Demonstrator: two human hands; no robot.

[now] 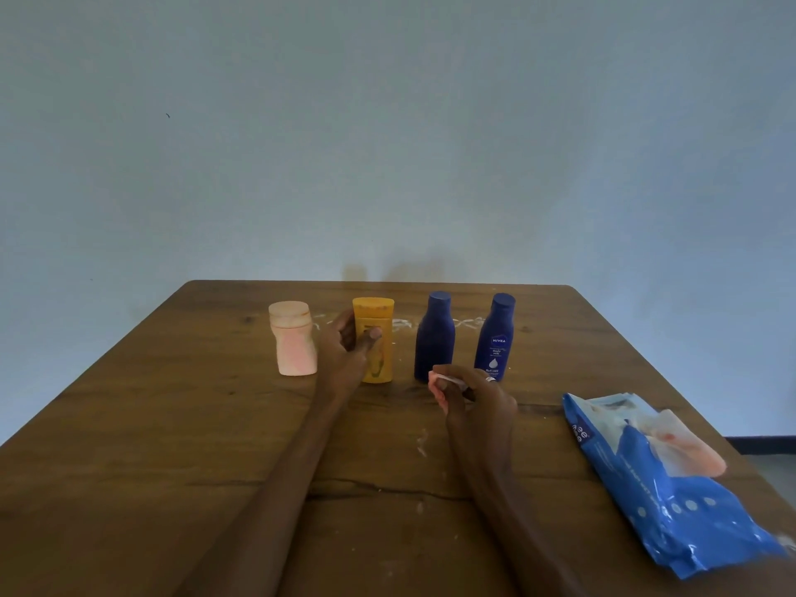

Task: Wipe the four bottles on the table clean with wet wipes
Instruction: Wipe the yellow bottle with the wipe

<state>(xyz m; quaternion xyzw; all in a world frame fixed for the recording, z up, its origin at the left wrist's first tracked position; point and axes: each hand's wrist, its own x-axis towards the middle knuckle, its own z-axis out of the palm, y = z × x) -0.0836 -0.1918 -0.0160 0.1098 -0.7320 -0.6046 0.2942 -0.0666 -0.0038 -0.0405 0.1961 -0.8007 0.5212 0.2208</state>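
I see one head view, looking forward and down over the table (129, 445) toward the wall (387, 122); my forearms reach in close below.

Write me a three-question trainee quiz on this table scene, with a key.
1. True or false: the left hand grips the yellow bottle.
2. What does the right hand pinch? A) a bottle cap B) a wipe C) nothing
3. How many dark blue bottles stand in the row?

Key: 1 true. 2 B. 3 two, the plain blue bottle and the labelled blue bottle.
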